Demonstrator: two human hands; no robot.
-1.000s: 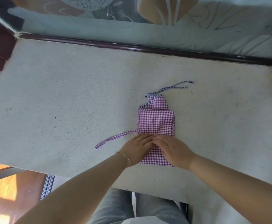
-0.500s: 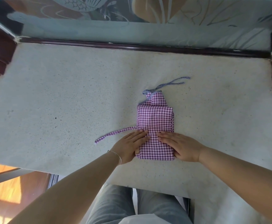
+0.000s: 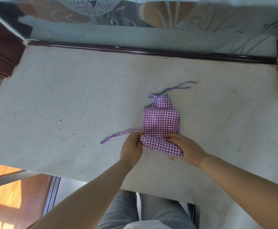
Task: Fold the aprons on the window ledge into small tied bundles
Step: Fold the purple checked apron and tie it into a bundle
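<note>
a pale speckled stone window ledge (image 3: pixel 69 100) fills most of the frame, seen from above by a camera on a person's head. a little right of centre lies a purple and white gingham apron (image 3: pixel 161 123), folded into a narrow upright block. its near end is lifted off the ledge and rolled or folded up toward the far end. the left hand (image 3: pixel 131 148), just left of the block, pinches the left corner of that lifted end between thumb and fingers. the right hand (image 3: pixel 188 148), at the lower right of the block, has its fingers curled over the top of the lifted fold and its thumb tucked beneath, so it grips the cloth too. a gingham tie strap (image 3: pixel 118 135) runs from the block's left edge out toward the left, lying flat on the ledge and passing just beyond the left hand's fingers. at the far end of the block a narrower flap sticks up, and from it a thin blue striped neck strap (image 3: pixel 178 87) trails toward the upper right. along the top of the frame a dark red window frame (image 3: pixel 151 52) borders frosted glass (image 3: pixel 102 17) etched with a fish pattern. at the bottom centre are the person's legs in grey jeans (image 3: pixel 121 210), and at lower left a strip of sunlit wooden floor (image 3: pixel 6 192).
</note>
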